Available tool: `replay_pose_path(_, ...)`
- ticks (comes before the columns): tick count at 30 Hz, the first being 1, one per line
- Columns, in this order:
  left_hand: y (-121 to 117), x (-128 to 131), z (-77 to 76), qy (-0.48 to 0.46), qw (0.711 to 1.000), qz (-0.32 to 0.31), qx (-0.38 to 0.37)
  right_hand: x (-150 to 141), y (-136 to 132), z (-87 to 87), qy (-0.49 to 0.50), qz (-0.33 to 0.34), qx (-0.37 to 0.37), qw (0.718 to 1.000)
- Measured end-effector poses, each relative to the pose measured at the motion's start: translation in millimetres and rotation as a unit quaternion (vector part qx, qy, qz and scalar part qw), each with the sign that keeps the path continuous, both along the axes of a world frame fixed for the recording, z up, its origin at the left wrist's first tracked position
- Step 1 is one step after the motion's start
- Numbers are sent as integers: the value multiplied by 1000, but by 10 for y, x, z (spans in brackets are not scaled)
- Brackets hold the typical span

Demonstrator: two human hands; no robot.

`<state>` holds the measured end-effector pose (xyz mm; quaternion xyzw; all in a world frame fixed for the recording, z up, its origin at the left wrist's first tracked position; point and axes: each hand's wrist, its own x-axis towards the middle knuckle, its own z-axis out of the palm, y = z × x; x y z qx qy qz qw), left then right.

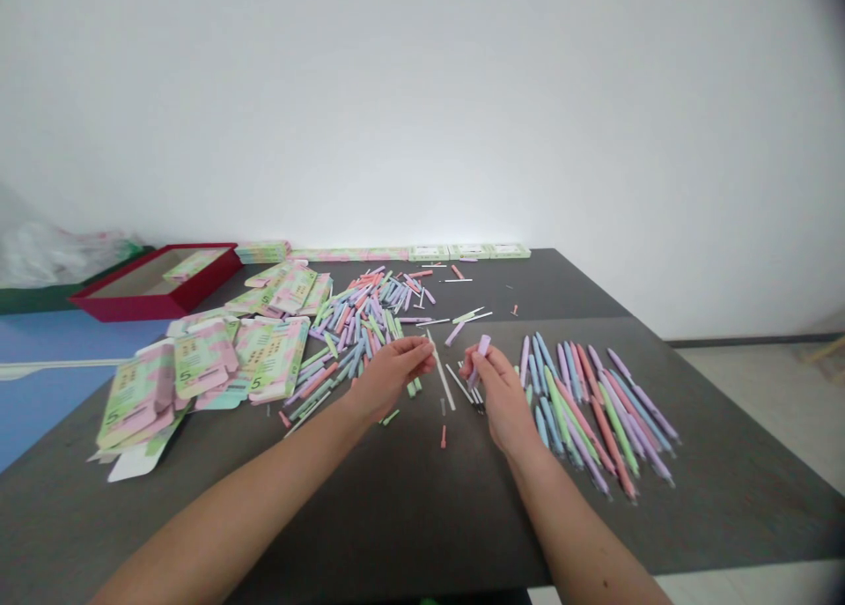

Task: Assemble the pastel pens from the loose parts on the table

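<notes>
Pinching a lilac pen barrel (481, 350), hands (389, 378) (503, 400) above pastel pens (581, 402), boxes (202, 358) printed 5

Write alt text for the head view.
A person's right hand holds a lilac pen barrel above a dark table, the left hand touching a white refill. Pastel pens lie in rows to the right; flat printed cartons to the left.

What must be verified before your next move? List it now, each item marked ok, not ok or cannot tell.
Right hand holding the lilac pen barrel: ok.
Left hand gripping the thin white rod: cannot tell, the fingertips only reach its upper end.
Pastel pens right of the hands: ok, laid roughly side by side.
Loose pen parts left of the hands: not ok, in a jumbled heap.
Printed cartons: not ok, overlapping.
</notes>
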<state>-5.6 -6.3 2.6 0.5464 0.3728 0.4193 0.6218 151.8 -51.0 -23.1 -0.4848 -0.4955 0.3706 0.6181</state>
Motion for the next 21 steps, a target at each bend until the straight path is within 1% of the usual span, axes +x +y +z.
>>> replay_pose_path(1,-25,-31,20,-46,999,10,-26,-27,-17,1,-19,20,-5,1000)
replay_pose_path(3,-51,-96,69,-116,992,40,-41,-66,-49,4,-79,47,-11,996)
replay_pose_path(5,-54,-165,136,-165,982,85,-22,-88,-78,10,-145,53,-4,988)
replay_pose_path(8,-82,-251,259,-195,968,157,34,-102,-117,16,-218,53,38,974)
replay_pose_path(10,-147,-279,331,-193,960,193,70,-110,-138,15,-244,59,67,966)
replay_pose_path(13,-283,-273,387,-172,957,205,110,-130,-159,10,-268,67,90,957)
replay_pose_path(16,-375,-239,386,-148,958,201,140,-149,-168,3,-286,77,99,950)
replay_pose_path(21,-399,-206,367,-76,960,215,160,-160,-164,-18,-301,78,97,945)
